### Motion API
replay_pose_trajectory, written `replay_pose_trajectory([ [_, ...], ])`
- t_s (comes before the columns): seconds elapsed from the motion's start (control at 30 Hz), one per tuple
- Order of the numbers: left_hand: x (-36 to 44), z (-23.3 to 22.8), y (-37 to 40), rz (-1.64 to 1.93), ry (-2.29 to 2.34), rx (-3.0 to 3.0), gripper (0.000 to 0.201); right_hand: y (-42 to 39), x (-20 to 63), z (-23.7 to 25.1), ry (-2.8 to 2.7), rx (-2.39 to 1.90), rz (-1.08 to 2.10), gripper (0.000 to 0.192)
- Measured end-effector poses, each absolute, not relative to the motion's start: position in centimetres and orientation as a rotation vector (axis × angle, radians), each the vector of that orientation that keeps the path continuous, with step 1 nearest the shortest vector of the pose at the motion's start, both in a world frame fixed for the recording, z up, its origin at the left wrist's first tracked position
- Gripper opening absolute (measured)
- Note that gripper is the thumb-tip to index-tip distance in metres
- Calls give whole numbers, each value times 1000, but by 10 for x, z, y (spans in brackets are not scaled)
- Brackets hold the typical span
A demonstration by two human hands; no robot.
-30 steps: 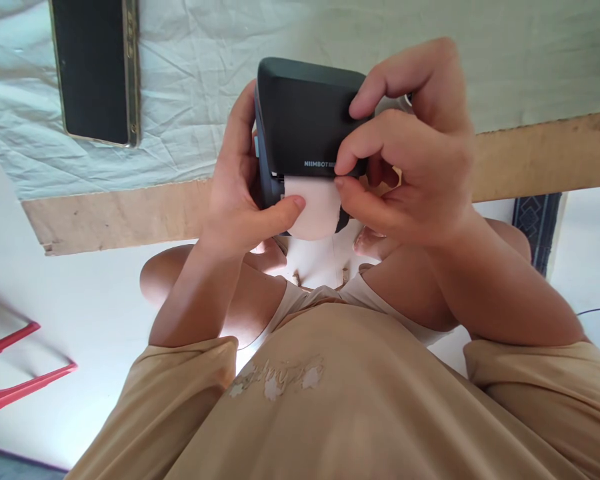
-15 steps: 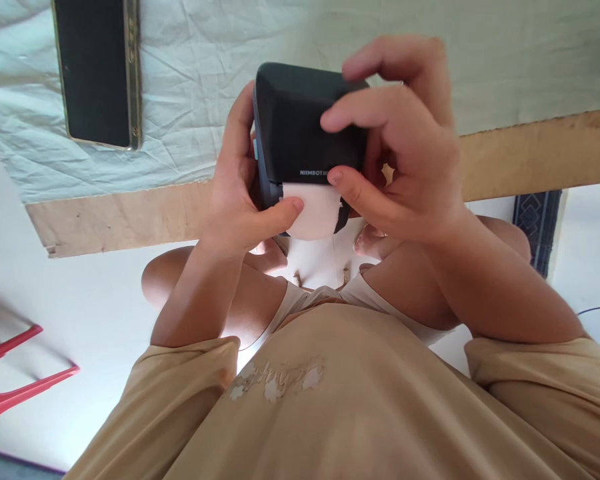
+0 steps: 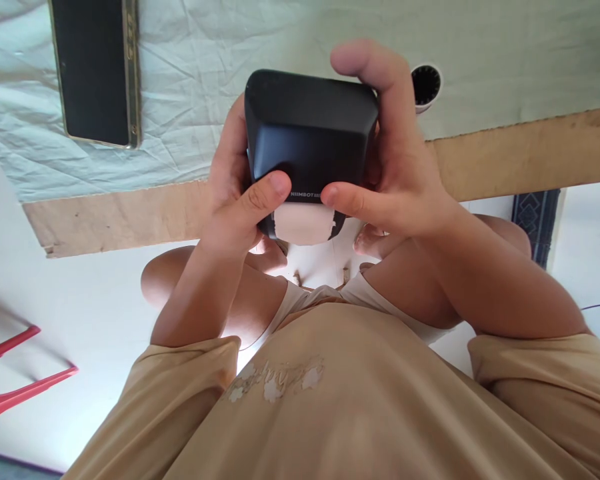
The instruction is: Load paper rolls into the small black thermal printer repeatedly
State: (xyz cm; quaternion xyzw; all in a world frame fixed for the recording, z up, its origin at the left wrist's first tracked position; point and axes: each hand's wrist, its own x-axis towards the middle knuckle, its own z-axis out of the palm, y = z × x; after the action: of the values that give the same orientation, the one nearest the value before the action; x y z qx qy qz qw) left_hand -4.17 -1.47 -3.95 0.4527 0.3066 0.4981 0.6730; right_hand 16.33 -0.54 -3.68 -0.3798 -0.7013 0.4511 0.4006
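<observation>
A black label printer [image 3: 310, 150] marked NIIMBOT is held up between my two hands, above the table's near edge. White label paper [image 3: 304, 223] sticks out from its lower end. My left hand [image 3: 237, 183] grips the printer's left side, its thumb lying on the cover beside the lettering. Around the right side is my right hand [image 3: 393, 153], with the thumb pressed on the cover's lower edge and the index finger raised near the top right corner. The other fingers of both hands are mostly hidden behind the printer.
A phone [image 3: 95, 73] in a clear case lies at the left on the pale cloth [image 3: 190, 87]. A small white cylinder with a dark opening [image 3: 427, 85] stands right of my hand. The wooden table edge [image 3: 120, 213] crosses below; red legs [image 3: 30, 383] show at lower left.
My right hand has closed in around the printer's right side, and my left thumb has moved from the paper up onto the cover. The printer has tilted slightly; the white cylinder is now uncovered.
</observation>
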Motion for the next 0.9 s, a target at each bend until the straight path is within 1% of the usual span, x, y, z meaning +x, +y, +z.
replay_pose_trajectory([
  [0.1,-41,-39,-14,1118,663,989,66,-5,163,-36,-1692,-910,1264,96],
  [0.17,-40,-38,-13,1118,642,968,64,-5,163,-35,-1674,-893,1292,97],
  [0.3,-40,-35,-13,1116,649,956,63,-5,161,-34,-1644,-842,1305,90],
  [0.4,-41,-35,-13,1105,690,972,67,-5,161,-32,-1624,-856,1350,90],
  [0.5,-42,-37,-13,1095,711,1003,72,-5,161,-29,-1638,-911,1373,94],
  [0.57,-43,-39,-13,1092,696,1021,71,-5,161,-27,-1656,-948,1369,95],
  [0.9,-43,-38,-10,1098,697,1059,67,-5,162,-26,-1652,-888,1332,84],
])
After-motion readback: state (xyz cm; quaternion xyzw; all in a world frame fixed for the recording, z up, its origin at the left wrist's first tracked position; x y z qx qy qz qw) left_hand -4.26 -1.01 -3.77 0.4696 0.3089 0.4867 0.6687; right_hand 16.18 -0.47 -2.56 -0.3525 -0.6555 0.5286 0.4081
